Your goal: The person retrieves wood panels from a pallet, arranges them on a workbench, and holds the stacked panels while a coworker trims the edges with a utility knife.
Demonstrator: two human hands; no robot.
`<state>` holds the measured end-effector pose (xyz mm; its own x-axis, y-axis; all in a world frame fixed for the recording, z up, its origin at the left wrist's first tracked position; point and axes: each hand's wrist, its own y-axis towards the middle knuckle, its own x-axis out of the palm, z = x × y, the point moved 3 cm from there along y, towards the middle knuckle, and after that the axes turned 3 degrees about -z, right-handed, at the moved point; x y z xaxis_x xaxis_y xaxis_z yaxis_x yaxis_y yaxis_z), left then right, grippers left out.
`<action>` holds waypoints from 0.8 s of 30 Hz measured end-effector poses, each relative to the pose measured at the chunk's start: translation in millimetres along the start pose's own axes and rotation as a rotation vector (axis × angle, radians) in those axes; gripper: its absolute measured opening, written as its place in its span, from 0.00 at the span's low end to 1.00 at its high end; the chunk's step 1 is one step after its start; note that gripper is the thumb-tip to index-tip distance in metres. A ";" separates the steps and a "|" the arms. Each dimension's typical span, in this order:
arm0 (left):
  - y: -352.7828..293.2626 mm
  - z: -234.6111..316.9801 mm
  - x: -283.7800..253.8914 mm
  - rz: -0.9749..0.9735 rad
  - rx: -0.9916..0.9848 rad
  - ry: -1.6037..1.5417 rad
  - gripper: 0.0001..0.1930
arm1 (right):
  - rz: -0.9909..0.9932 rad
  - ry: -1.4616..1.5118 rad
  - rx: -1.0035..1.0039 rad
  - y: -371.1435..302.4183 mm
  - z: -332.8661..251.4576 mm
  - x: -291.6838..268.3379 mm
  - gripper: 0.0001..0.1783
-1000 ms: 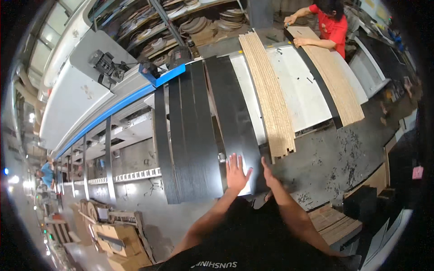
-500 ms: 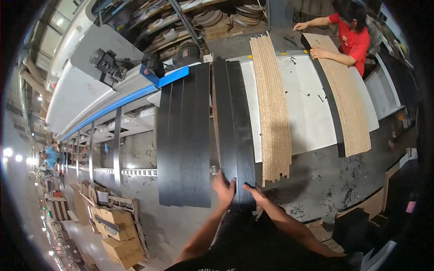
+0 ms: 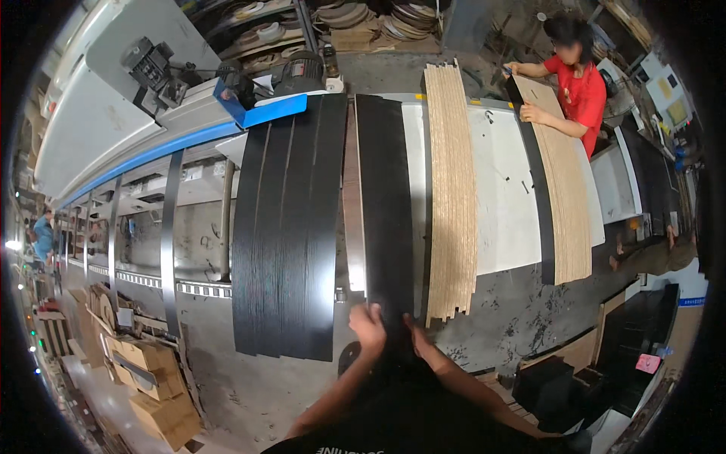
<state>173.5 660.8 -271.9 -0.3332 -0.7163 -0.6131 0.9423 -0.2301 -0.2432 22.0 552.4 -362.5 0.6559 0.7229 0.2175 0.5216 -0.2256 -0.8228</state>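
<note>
Black, long and narrow, the board has 2 bare hands at its near end, 1 on each side. The left hand is at the left edge, fingers bent and thumb pointing away from the body against the edge, closed in a grip on it. The right hand lies along the right edge, held flatter and turned edge-up, with its fingers pointing away from the body; whether they curl underneath cannot be told. Both forearms come up from the lower edge, the left slanting inward to the right and the right slanting inward to the left, so the hands nearly face each other across the width of the board.

The long axis of the board runs almost straight out from the body, its near end just slightly farther right than its far end. The far end points toward the shelves; the near end merges with the dark shirt, so its exact limit is hard to make out. On the left, across a gap, lies a row of black boards, near and roughly parallel. On the right, over a white table, runs a stack of pale strips, also pointing away. Farther right, a co-worker in red has 1 hand on another pale stack with a black side.
</note>
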 end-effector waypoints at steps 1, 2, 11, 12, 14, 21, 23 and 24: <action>-3.8 4.3 7.1 0.016 0.050 0.069 0.17 | 0.073 0.087 0.083 -4.7 2.6 0.5 0.64; -6.9 7.5 13.1 0.006 0.064 0.152 0.21 | 0.170 0.176 0.192 -9.5 3.5 2.2 0.62; -2.9 1.3 -18.4 -0.022 0.378 0.060 0.37 | -0.017 -0.175 -0.131 -60.1 -60.0 52.5 0.61; 5.9 4.8 -27.5 0.071 0.378 -0.031 0.39 | 0.008 -0.218 -0.148 -62.8 -62.9 54.7 0.56; 20.7 14.9 -35.5 0.006 0.140 -0.012 0.42 | -0.009 -0.198 -0.237 -66.7 -67.0 57.3 0.53; 35.3 40.1 -56.9 -0.528 -0.198 -0.186 0.49 | -0.152 -0.188 -0.294 -69.3 -66.5 42.0 0.49; 21.0 36.9 -45.3 -0.511 -0.155 -0.245 0.48 | -0.182 -0.169 -0.270 -69.1 -66.1 40.2 0.49; 19.2 35.6 -38.1 -0.469 -0.071 -0.249 0.49 | -0.184 -0.156 -0.254 -69.1 -65.8 40.6 0.49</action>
<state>205.4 660.2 -226.4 -0.6923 -0.6834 -0.2316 0.6864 -0.5246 -0.5036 48.5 554.4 -262.3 0.4574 0.8531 0.2513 0.7551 -0.2233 -0.6164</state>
